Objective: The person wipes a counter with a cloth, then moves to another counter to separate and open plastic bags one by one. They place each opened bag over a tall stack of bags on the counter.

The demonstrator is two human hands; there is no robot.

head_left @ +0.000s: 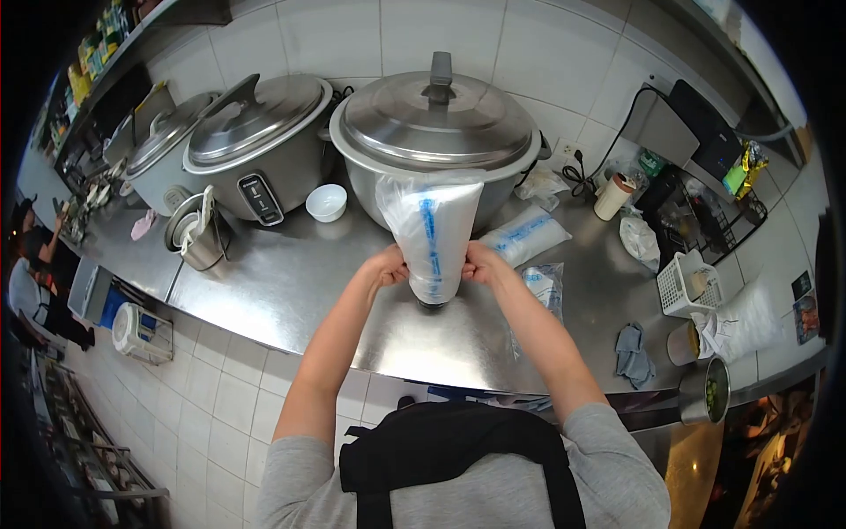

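Observation:
A tall clear plastic bag (429, 238) with blue lettering down its front stands on the steel counter, its whitish contents hard to make out. My left hand (388, 264) pinches its left side with curled fingers, and my right hand (478, 263) does the same on the right. Something dark shows under the bag's lower end. Just right of my right hand lies a similar blue-printed plastic package (527, 236). A smaller crumpled plastic bag (544, 286) rests beside my right forearm.
Behind the bag sits a large lidded rice cooker (436, 128); another cooker (256, 145) is farther left. A white bowl (326, 203) and a metal pot (196, 238) stand left. On the right are a jar (614, 196), a white basket (687, 284) and a grey cloth (634, 355).

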